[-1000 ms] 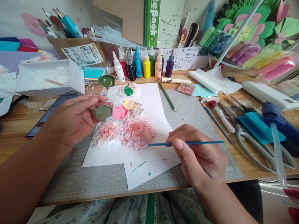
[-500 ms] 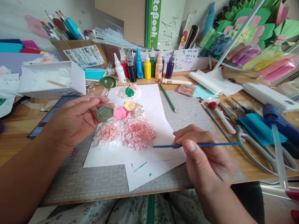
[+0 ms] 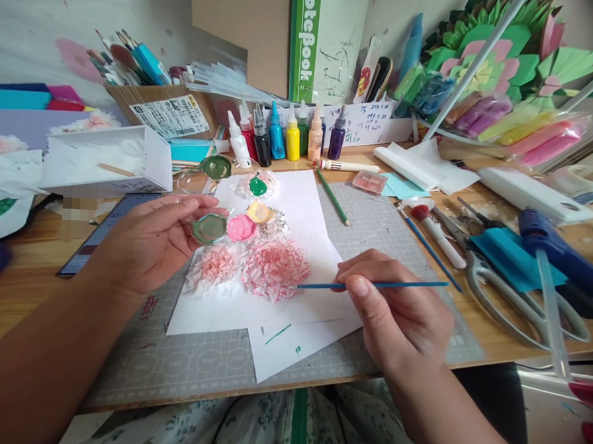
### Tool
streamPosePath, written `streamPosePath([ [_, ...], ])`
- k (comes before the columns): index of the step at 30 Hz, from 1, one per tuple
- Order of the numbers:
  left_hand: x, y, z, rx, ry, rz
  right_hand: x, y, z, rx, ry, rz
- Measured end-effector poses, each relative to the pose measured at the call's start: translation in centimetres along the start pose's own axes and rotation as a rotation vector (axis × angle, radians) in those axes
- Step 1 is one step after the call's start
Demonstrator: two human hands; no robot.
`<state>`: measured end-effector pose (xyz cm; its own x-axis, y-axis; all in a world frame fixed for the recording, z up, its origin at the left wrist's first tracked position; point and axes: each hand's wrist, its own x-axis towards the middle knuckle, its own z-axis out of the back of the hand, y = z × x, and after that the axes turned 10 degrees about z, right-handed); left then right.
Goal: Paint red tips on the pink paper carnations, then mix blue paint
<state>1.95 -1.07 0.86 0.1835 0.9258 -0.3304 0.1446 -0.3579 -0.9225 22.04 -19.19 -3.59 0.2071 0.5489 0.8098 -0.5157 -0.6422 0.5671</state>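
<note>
My right hand pinches a thin blue paintbrush, whose tip rests at the right edge of a pink-edged paper flower. A smaller pink paper flower lies beside it on white paper. My left hand grips the edge of a clear paint palette at its green well; pink, yellow and dark green wells sit beside it.
A row of paint bottles stands behind the paper. A green pencil, a second brush, scissors and a blue glue gun lie on the right. A white box and a phone are on the left, over a grey cutting mat.
My right hand with the brush drifted right, then came back left to the flower's edge. The left hand stayed on the palette.
</note>
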Motion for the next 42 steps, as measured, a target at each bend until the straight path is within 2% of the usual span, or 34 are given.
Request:
streamPosePath([
  [7, 0.1, 0.1, 0.3, 0.0, 0.058, 0.006, -0.2, 0.0, 0.0, 0.013, -0.002, -0.007],
  [12, 0.0, 0.3, 1.0, 0.041, 0.115, 0.004, -0.4, 0.1, 0.5, -0.018, 0.076, -0.007],
  [16, -0.2, 0.4, 1.3, 0.049, 0.195, 0.03, -0.9, 0.1, 0.6, -0.015, 0.073, -0.017],
  [18, -0.3, 0.4, 1.2, 0.045, 0.204, 0.034, -1.2, 0.0, 0.5, 0.031, -0.006, -0.036],
  [22, -0.6, 0.3, 1.0, 0.031, 0.203, 0.047, -1.3, -0.6, 0.3, 0.126, -0.319, -0.11],
  [24, -0.6, 0.2, 0.9, 0.014, 0.195, 0.046, -1.3, -0.9, 0.5, 0.129, -0.385, -0.162],
  [29, -0.3, 0.0, 0.7, -0.019, 0.139, 0.028, -1.2, -1.4, 1.5, 0.184, -0.337, -0.311],
  [35, 0.2, 0.2, 0.7, -0.01, 0.111, 0.017, -1.5, -1.4, 1.7, 0.193, -0.31, -0.371],
  [42, 0.4, 0.2, 0.6, 0.006, 0.061, 0.011, -1.4, -1.2, 1.7, 0.142, -0.193, -0.4],
])
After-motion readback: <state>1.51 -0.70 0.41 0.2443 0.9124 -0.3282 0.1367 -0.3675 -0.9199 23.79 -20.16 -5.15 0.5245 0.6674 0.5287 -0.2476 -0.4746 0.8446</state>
